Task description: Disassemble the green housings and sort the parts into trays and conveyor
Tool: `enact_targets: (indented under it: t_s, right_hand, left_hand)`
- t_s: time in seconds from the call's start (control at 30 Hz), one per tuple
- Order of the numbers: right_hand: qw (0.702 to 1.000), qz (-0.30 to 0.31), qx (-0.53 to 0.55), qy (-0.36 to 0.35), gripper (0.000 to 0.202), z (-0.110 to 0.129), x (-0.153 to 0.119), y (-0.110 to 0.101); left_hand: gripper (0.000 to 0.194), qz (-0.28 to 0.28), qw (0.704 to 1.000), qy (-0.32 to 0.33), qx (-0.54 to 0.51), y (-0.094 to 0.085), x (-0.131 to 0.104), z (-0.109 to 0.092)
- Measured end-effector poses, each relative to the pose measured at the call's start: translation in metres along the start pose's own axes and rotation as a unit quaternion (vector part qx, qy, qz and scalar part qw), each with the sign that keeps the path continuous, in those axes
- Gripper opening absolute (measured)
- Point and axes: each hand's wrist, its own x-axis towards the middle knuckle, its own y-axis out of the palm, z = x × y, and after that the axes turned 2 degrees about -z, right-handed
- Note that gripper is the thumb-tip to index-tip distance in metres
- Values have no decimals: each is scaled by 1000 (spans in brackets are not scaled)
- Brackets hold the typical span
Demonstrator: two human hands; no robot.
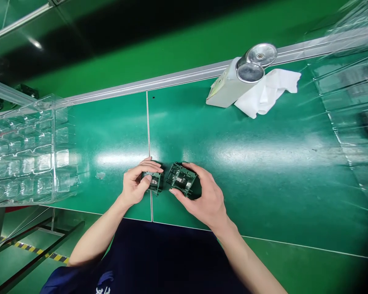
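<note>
Two small green circuit board assemblies are side by side over the middle of the green table. My left hand point(138, 179) is closed around the left circuit board assembly point(155, 181), its thumb lying across the top face. The right circuit board assembly point(181, 179) is tilted and gripped at its edges between the thumb and fingers of my right hand point(207, 194). A narrow gap separates the two assemblies. My fingers hide parts of both, and their undersides do not show.
Clear plastic trays point(53, 151) are stacked at the left. Toward the back right stand a pale container point(223, 87) with metal cups point(250, 72) and a crumpled white cloth or tissue point(268, 94). Another clear plastic tray point(349, 122) lies at the right. A metal rail point(171, 83) runs along the back.
</note>
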Motion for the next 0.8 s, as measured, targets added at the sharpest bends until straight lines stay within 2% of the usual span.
enact_targets:
  t_s: [0.17,0.33,0.47,0.53,0.63,0.7,0.8]
  right_hand:
    - [1000,-6,3,-6,53,4,-1,-2]
    - [998,-22,32,-44,50,22,1,-15]
    - [995,-19,41,-84,51,38,6,-26]
    - [993,-16,42,-105,52,46,8,-28]
    - [990,-18,52,-129,53,56,11,-27]
    - [988,-25,60,-138,53,62,11,-25]
    - [987,-41,69,-137,53,67,12,-23]
  left_hand:
    - [16,-10,1000,2,12,2,-1,-1]
    - [17,8,1000,-9,16,-12,3,-3]
    - [37,48,997,-11,60,-20,8,-27]
    - [44,73,996,7,48,-17,8,-46]
    - [40,118,993,5,4,-3,5,-70]
    - [30,107,994,-12,-22,7,3,-79]
    - [18,48,997,-32,-58,18,0,-80]
